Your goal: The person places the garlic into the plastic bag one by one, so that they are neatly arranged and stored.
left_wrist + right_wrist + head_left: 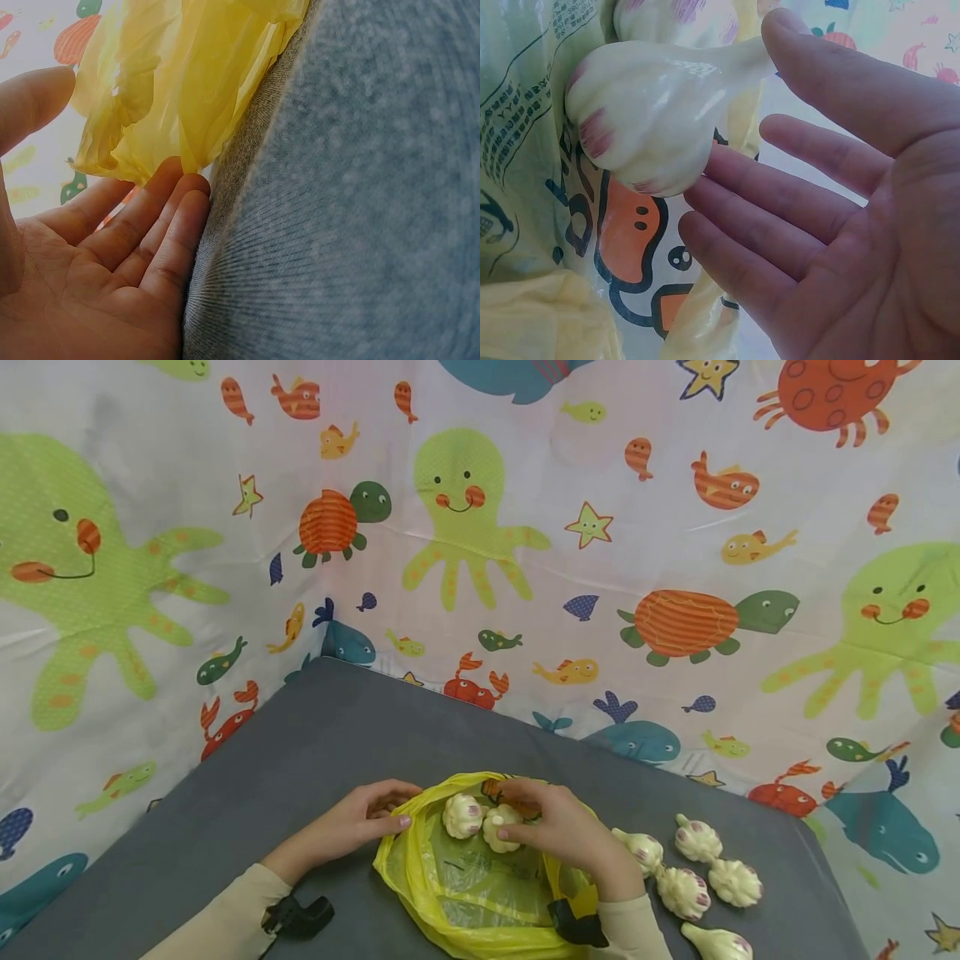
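A yellow plastic bag stands with its mouth spread wide on the dark table. Two garlic bulbs, one at the left and another at the right, are inside its mouth near the far rim. My right hand reaches over the bag. In the right wrist view its thumb is at the stem of the right garlic bulb, and its loosely extended fingers touch the underside. At the bag's left rim is my left hand, its fingers extended and touching the outside of the yellow plastic.
Several more garlic bulbs lie on the table to the right of the bag. A sea-animal patterned curtain hangs behind the grey table. Black wrist straps are on both forearms.
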A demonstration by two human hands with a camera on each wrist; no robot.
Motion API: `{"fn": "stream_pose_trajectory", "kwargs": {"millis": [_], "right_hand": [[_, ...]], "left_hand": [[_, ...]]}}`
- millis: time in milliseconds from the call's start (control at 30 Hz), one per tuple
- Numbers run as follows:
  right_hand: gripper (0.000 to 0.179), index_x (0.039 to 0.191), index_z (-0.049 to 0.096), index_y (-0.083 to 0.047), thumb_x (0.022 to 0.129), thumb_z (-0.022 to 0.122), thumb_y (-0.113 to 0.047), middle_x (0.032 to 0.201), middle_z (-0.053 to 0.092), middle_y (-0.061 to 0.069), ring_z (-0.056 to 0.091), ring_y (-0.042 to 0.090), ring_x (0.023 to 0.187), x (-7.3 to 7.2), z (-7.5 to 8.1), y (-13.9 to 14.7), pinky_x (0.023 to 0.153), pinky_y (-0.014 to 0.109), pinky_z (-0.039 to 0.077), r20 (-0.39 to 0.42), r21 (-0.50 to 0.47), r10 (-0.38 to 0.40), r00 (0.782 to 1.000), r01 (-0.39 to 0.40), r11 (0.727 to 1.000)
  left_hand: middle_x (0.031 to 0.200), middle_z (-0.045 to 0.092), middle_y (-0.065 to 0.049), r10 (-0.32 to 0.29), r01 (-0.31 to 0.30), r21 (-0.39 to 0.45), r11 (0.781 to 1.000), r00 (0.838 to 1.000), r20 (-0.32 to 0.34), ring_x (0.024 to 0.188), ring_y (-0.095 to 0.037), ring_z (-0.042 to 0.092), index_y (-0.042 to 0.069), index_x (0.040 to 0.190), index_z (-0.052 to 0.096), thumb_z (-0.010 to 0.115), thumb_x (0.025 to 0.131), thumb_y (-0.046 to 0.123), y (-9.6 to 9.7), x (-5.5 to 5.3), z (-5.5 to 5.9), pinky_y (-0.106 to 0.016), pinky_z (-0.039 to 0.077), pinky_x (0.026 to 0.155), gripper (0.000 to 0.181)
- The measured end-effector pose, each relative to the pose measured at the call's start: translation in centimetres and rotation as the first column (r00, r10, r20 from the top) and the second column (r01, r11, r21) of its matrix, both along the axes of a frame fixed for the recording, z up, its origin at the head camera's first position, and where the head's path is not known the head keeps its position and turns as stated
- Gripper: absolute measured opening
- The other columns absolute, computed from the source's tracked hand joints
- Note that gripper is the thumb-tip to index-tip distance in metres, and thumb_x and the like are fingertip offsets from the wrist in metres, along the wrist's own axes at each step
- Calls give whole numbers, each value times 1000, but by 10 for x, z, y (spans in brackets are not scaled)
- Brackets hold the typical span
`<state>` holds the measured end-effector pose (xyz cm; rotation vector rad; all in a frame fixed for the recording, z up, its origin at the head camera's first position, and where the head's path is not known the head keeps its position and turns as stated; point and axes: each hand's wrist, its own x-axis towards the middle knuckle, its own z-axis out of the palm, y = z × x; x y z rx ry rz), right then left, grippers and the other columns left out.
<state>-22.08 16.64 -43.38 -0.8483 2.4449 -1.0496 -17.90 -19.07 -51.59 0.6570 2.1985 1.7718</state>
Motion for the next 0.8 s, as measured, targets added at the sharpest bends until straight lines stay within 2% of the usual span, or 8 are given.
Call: {"fn": "stream_pose_trajectory", "kwargs": {"millis": [567, 800], "right_hand": [[64, 154, 62, -8, 101, 83, -36, 149, 67, 13, 64, 38, 135, 5, 8, 8, 110, 65, 49, -1, -16, -20, 1000, 20, 1000], [64, 153, 62, -8, 100, 84, -37, 149, 66, 14, 64, 37, 136, 7, 11, 12, 111, 64, 49, -49, -17, -39, 998, 38, 999]], "left_hand": [[148, 63, -19, 0, 0, -12, 1000, 1000, -11, 133, -39, 61, 1, 156, 56, 63, 113, 21, 0, 2, 2, -32, 55, 101, 47], [148, 63, -19, -1, 0, -12, 1000, 1000, -18, 133, -39, 61, 1, 156, 56, 63, 113, 20, 1, 1, 0, -31, 55, 101, 47]]}}
